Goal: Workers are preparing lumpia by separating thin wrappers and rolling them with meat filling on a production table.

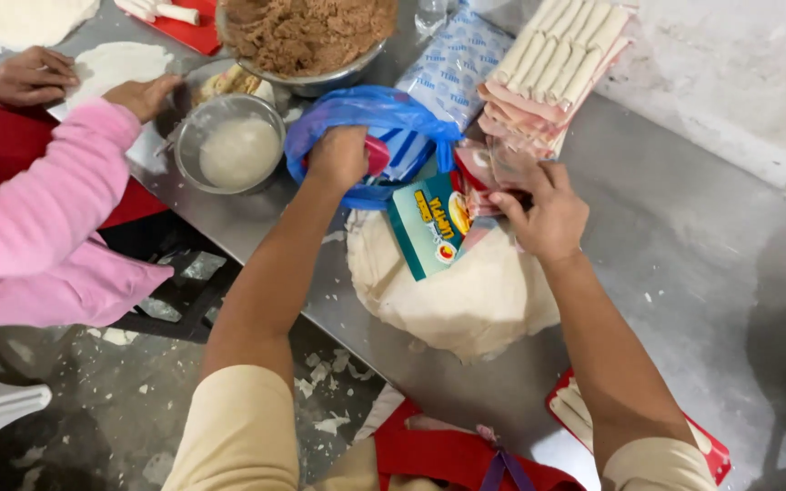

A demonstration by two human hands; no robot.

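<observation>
Left hand point(338, 156): fingers curled shut around a small pink-red object point(377, 155), held inside the mouth of a blue plastic bag point(366, 114). What the object is cannot be told.

Right hand point(546, 211): fingers pinched narrow on thin clear packets point(493, 173), just right of the bag and touching a teal printed packet point(429, 225).

Both lie on a stack of pale round wrappers point(466, 291) on the steel tabletop point(684, 236).

Far: tray of rolled pastries point(561, 55), bowl of brown filling point(307, 35), small bowl of white paste point(234, 145). Far left: another person in pink sleeves point(47, 191) presses 1 wrapper flat.

Judgement: step in hand is sorting packets at the bag. Next move calls for steady grip on the slippery film, keeping it off the wrappers.
</observation>
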